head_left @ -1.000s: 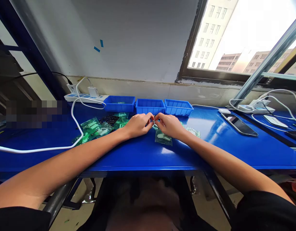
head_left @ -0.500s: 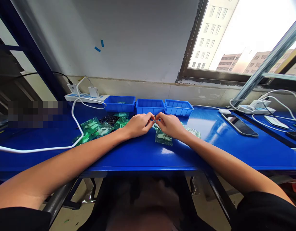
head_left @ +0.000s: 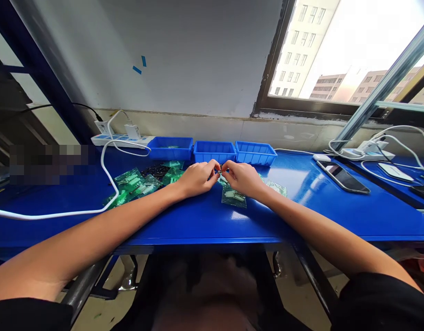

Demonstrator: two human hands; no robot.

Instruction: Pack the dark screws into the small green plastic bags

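Observation:
My left hand [head_left: 199, 178] and my right hand [head_left: 243, 178] meet fingertip to fingertip above the blue table [head_left: 198, 220]. Both are closed in a pinch around something tiny, too small to name. Just below my right hand lies a clear bag of pale slim pieces [head_left: 234, 196], and another bag [head_left: 277, 187] shows past my right wrist. Left of my left hand are several green-tinted bags [head_left: 131, 183] with pale pieces inside, and a heap of small black parts [head_left: 156, 172].
Three blue bins stand along the wall: left [head_left: 170, 149], middle [head_left: 214, 151] and right [head_left: 256, 154]. A white cable [head_left: 106, 172] curves over the table's left side from a power strip [head_left: 120, 140]. A phone [head_left: 345, 177] lies at the right, near a second power strip [head_left: 367, 154].
My fingertips shift slightly around the tiny thing between them. Both hands stay in the same place, and the view moves a little.

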